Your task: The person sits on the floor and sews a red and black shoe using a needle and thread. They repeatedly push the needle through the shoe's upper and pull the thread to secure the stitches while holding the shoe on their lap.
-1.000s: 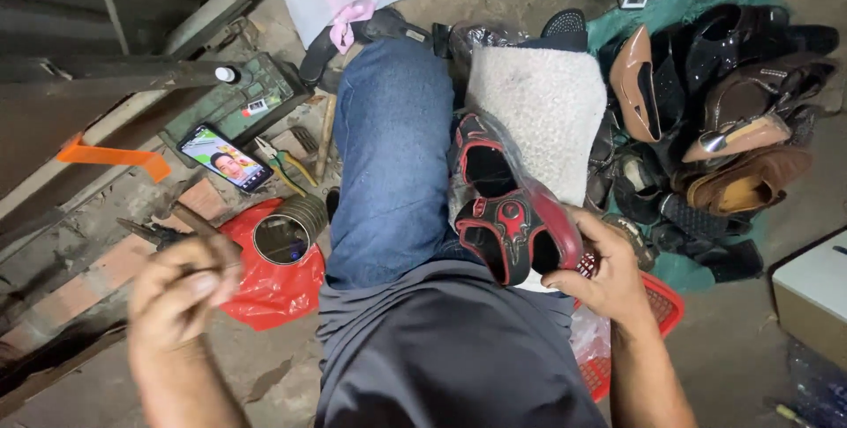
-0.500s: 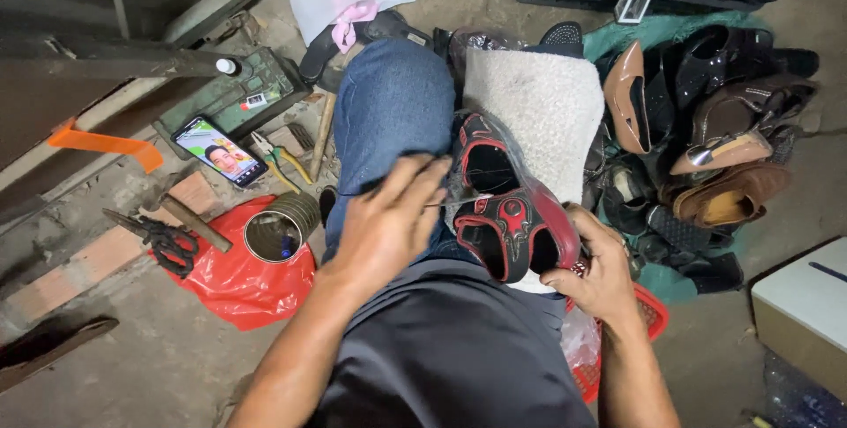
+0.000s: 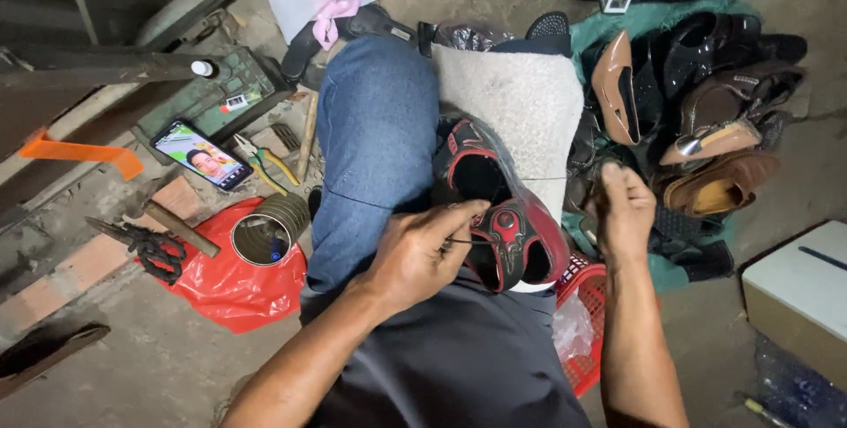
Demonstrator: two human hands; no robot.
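Landmark: red-and-black shoe, lying across the person's lap, toe end toward the body, opening facing up, its far side resting against a grey fleecy pad on the knee.

Left hand: on the near-left side of the shoe. Fingers pressed together, pinching a thin dark needle or awl aimed at the shoe's upper.

Right hand: off to the right of the shoe, raised clear of it. Fingers curled shut; they seem to grip a thread, which shows as a fine pale line running from the shoe toward this hand. Exact pinch not resolvable.

Judgement on technique: keep the thread taut with the right hand while the left guides the tool, so the stitch seats flat. Hold the shoe pinned against the pad; it has no other support. Drive the tool near the sole edge, not through loose upper.

Left of the shoe, on the floor: tin can on a red bag, hammer, pliers, phone. Right of the shoe: heap of other shoes.
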